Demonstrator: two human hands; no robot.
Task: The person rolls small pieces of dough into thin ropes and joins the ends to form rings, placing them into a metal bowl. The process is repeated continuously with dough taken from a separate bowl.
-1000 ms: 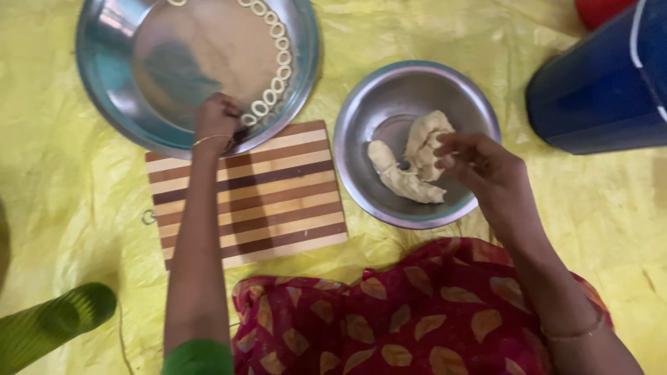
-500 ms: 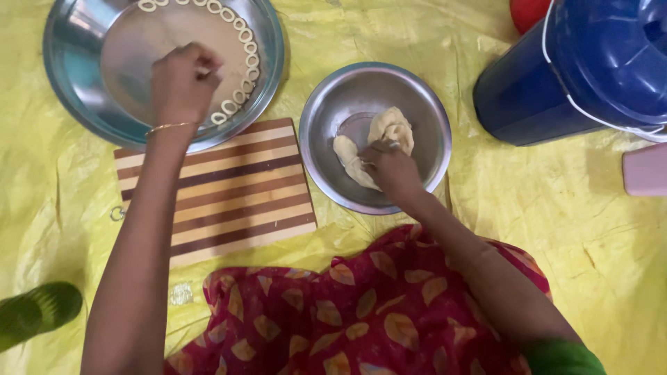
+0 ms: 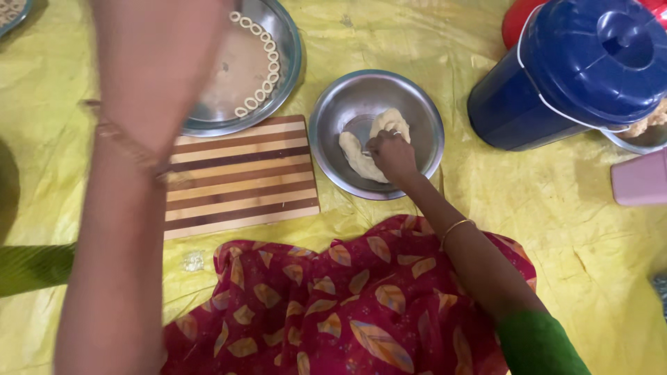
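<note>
Yellow sheeting covers the floor, where the right hand [image 3: 392, 154] pinches dough [image 3: 361, 158] in the steel bowl [image 3: 333, 111]; a small, even pinch seems best, while the blurred left hand [image 3: 156, 62] cannot be read.

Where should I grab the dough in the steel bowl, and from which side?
Pinch the dough at its long lower-left lobe, coming straight down from above. That lobe lies flat and bare on the bowl's bottom, while the right hand covers the middle, and the raised rim blocks any sideways approach.

Pale dough [image 3: 361, 158], 2 lumps, in round steel bowl [image 3: 424, 118]
</note>
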